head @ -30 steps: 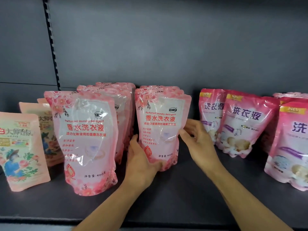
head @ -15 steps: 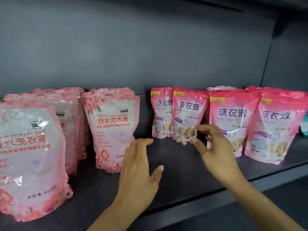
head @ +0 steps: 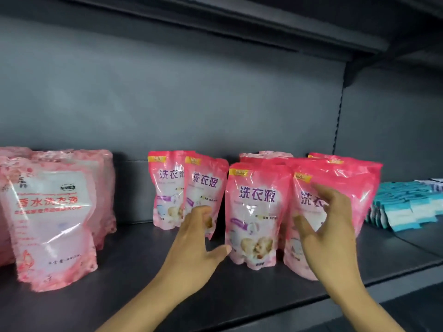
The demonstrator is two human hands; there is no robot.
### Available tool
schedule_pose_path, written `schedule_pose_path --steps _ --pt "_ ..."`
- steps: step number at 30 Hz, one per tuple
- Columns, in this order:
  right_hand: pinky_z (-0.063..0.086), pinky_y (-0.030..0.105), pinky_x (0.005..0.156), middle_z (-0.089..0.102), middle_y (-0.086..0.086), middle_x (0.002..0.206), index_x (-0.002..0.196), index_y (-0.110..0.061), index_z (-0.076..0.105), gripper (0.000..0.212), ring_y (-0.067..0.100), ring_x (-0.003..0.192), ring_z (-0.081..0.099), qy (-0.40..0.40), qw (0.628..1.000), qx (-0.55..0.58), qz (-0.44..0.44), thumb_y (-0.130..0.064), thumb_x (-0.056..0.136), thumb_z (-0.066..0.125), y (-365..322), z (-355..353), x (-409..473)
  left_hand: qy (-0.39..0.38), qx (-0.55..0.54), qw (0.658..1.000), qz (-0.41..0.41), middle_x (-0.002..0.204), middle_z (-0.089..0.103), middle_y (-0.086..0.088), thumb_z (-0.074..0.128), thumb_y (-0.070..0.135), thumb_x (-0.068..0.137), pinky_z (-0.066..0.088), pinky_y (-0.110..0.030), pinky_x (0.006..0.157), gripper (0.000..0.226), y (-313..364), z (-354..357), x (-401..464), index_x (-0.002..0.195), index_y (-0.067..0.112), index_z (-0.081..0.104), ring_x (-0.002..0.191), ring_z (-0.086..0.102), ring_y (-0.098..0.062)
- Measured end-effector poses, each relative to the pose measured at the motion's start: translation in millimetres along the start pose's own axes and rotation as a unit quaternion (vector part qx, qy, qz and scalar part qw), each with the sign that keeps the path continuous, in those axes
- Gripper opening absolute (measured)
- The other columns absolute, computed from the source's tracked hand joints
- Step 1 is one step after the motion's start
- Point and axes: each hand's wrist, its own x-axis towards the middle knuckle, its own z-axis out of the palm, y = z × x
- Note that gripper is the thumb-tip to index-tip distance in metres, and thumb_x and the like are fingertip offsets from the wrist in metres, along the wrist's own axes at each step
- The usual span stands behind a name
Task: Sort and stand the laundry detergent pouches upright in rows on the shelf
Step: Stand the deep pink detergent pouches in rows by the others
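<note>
Both hands moved off pale-pink pouch (head: 51, 212) to hot-pink pouches (head: 251, 216). L hand (head: 199, 245) and R hand (head: 328, 226) spread, grasping nothing; straightening next, likely.

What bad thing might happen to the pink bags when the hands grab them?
The pink pouches stand packed close together, so the left hand or right hand might bump one and tip its neighbours over. The front right pouch stands near the shelf edge, so it could perhaps slide off. The leaning pouch further back may also topple.
</note>
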Motion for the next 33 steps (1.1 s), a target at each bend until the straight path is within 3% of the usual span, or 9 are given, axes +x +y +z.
schedule_pose_path --steps 3,7,12,14,16,21,23,29,33 --pt "0.030 0.017 0.098 0.046 0.003 0.126 0.124 -0.014 0.046 0.054 0.011 0.114 0.041 0.007 0.998 -0.027 -0.063 -0.002 0.078 0.071 13.8 -16.0 22.8 0.007 -0.048 0.999 -0.020 0.120 0.040 0.026 0.076 0.020 0.073 0.036 -0.011 0.088 0.073 9.8 31.0 24.4 0.118 0.043 0.024 0.117 0.043 0.002" --pt "0.017 0.008 0.104 0.042 0.006 0.132 0.126 -0.011 0.047 0.061 0.010 0.124 0.032 0.040 0.993 -0.056 -0.097 -0.003 0.072 0.075 34.5 -32.7 40.0 0.027 -0.077 0.996 -0.046 0.124 0.045 0.016 0.084 0.019 0.065 0.048 -0.016 0.090 0.098 11.5 61.2 43.2 0.129 0.044 0.015 0.117 0.047 -0.005" --pt "0.032 0.021 0.096 0.043 -0.006 0.118 0.131 -0.020 0.038 0.074 0.006 0.110 0.043 0.039 0.997 0.050 0.032 -0.007 0.071 0.079 55.9 -45.2 40.8 0.061 -0.097 0.989 -0.098 0.127 0.048 0.008 0.087 0.025 0.053 0.052 -0.027 0.089 0.121 7.9 79.9 52.4 0.137 0.048 0.004 0.107 0.060 -0.015" --pt "0.048 0.032 0.087 0.057 0.003 0.103 0.126 -0.025 0.039 0.067 0.016 0.095 0.059 0.006 0.982 0.136 0.130 -0.011 0.073 0.078 63.3 -43.8 40.0 0.078 -0.095 0.986 -0.109 0.125 0.049 0.005 0.089 0.024 0.051 0.050 -0.027 0.090 0.113 5.2 83.7 55.8 0.136 0.035 0.016 0.110 0.056 -0.012" --pt "0.057 0.040 0.075 0.068 0.009 0.090 0.113 -0.022 0.051 0.048 0.021 0.081 0.069 -0.045 0.956 0.203 0.205 -0.011 0.074 0.077 71.9 -41.6 39.5 0.089 -0.087 0.986 -0.115 0.115 0.053 0.001 0.091 0.023 0.049 0.051 -0.021 0.076 0.094 6.2 83.8 56.8 0.122 0.021 0.032 0.101 0.058 -0.009" --pt "0.058 0.041 0.075 0.075 0.008 0.092 0.099 -0.010 0.069 0.035 0.024 0.083 0.073 -0.187 0.898 0.278 0.284 -0.011 0.065 0.079 90.6 -35.4 31.9 0.093 -0.150 0.972 -0.154 0.095 0.055 -0.005 0.088 0.013 0.059 0.049 -0.020 0.044 0.073 11.1 85.1 50.4 0.108 0.013 0.033 0.073 0.063 -0.013" --pt "0.059 0.037 0.072 0.075 0.007 0.091 0.097 -0.011 0.069 0.030 0.024 0.083 0.073 -0.167 0.905 0.277 0.277 -0.006 0.069 0.078 91.1 -31.5 29.1 0.076 -0.182 0.966 -0.169 0.094 0.055 -0.009 0.085 0.010 0.064 0.050 -0.027 0.040 0.068 13.9 86.3 47.6 0.107 0.012 0.032 0.060 0.061 -0.014" --pt "0.057 0.052 0.077 0.075 0.006 0.087 0.097 -0.008 0.070 0.021 0.029 0.082 0.072 -0.071 0.923 0.256 0.279 -0.013 0.077 0.074 91.9 -27.9 26.1 0.055 -0.188 0.970 -0.147 0.100 0.058 -0.002 0.086 0.006 0.060 0.047 -0.013 0.041 0.072 11.7 92.8 46.7 0.110 0.018 0.035 0.081 0.062 -0.010" --pt "0.057 0.050 0.077 0.075 0.011 0.086 0.092 -0.007 0.070 0.012 0.029 0.080 0.072 -0.017 0.923 0.272 0.271 -0.014 0.082 0.068 93.7 -34.9 27.4 0.052 -0.197 0.969 -0.142 0.097 0.064 0.003 0.087 0.005 0.055 0.054 -0.023 0.049 0.068 11.1 103.3 44.7 0.099 0.032 0.042 0.082 0.065 -0.008"
